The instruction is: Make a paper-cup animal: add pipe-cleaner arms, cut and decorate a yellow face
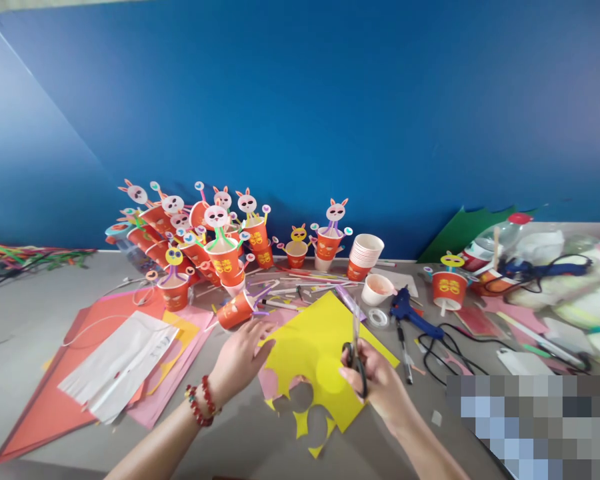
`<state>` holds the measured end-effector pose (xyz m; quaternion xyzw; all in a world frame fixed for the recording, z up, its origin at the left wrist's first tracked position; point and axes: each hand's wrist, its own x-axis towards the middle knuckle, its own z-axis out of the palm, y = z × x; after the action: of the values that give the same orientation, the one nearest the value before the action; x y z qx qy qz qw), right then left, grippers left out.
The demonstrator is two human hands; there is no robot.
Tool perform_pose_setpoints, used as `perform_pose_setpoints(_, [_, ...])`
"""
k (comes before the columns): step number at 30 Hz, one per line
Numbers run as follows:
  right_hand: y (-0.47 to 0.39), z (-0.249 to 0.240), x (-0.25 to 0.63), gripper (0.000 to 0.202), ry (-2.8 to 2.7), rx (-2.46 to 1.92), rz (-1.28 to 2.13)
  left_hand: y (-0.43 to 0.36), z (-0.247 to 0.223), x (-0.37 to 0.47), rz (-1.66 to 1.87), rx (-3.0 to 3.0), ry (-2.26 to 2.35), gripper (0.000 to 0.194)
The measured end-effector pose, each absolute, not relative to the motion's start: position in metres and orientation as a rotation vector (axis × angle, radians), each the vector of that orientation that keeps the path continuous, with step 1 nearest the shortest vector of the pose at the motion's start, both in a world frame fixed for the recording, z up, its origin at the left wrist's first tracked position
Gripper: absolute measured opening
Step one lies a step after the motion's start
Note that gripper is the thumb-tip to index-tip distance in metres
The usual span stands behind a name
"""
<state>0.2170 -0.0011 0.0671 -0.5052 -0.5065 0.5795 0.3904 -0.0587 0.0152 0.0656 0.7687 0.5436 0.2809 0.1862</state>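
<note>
Blue wall [290, 100] behind grey table [20, 300]. Left to right: red paper [50, 413]; tipped cup [237, 311]; left hand [243, 353] near it, fingers part-spread, nothing visibly gripped; yellow sheet [313, 333], notched along its near-left edge, between the hands; right hand [375, 377] closed round scissors [356, 341]. Judgement: clean cutting calls for a steadying left hand — turn the sheet, not the blades.

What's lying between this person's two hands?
In the head view, yellow paper lies between the left hand and the right hand, which holds scissors.
</note>
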Motion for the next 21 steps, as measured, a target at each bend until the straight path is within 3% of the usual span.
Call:
perform_pose_setpoints(5, [-0.015, 0.035, 0.229, 0.024, -1.269, -1.432, 1.574, 0.026, 0.039, -0.047, 0.523, 2.274, 1.56, 0.06])
perform_pose_setpoints(8, [-0.022, 0.024, 0.221, 0.024, -1.293, -1.396, 1.578, 0.036, 0.034, -0.036, 0.517, 2.22, 1.585, 0.064])
perform_pose_setpoints(12, [-0.022, 0.023, 0.215, 0.026, -1.28, -1.346, 1.592, 0.054, 0.033, -0.03, 0.572, 2.146, 1.572, 0.052])
perform_pose_setpoints(17, [-0.026, 0.023, 0.221, 0.025, -1.343, -1.332, 1.483, 0.065, 0.049, -0.025, 0.698, 2.062, 1.413, 0.013])
perform_pose_setpoints(21, [-0.045, 0.013, 0.241, 0.024, -1.258, -1.292, 1.272, 0.047, 0.07, -0.033, 0.878, 2.017, 1.271, 0.007])
